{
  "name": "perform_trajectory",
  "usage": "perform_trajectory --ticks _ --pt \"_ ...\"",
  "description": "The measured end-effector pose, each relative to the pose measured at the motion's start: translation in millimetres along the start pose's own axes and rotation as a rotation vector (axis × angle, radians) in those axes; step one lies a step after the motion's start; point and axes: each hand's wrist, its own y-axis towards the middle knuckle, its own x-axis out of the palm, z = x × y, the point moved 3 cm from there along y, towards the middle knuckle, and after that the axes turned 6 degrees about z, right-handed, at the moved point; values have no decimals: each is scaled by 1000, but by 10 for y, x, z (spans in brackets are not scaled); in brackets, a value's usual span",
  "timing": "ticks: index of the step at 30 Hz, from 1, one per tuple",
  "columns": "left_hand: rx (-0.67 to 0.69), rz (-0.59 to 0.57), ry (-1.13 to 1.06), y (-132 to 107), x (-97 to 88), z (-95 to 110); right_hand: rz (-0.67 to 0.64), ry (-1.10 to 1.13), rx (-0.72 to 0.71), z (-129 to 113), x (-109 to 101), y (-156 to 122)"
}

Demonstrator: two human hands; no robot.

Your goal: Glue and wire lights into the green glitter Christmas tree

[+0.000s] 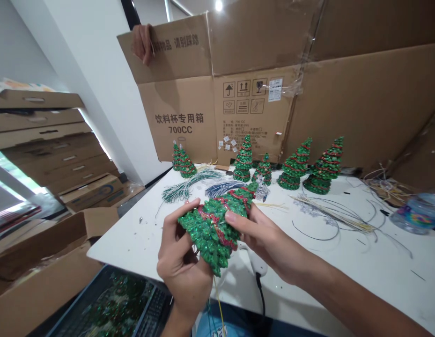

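The left hand (184,262) and right hand (262,234) are partly closed, pinching a glittery green cone-shaped tree ornament (213,231) with red garland from either side for a steady grip. Beyond it, on the white tabletop (379,267), stands a row of similar green glittered trees (294,166).

A white table (140,220) holds glittery green Christmas trees (294,168), green wire bundles (185,189) and loose wire strands (333,215).

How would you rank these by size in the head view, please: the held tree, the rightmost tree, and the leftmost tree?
Held tree, though nearness inflates it; rightmost tree; leftmost tree.
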Motion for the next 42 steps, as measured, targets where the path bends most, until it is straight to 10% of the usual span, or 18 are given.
perform_trajectory --ticks 42 --pt "-71 3 -6 43 6 18 60 83 88 15 51 -24"
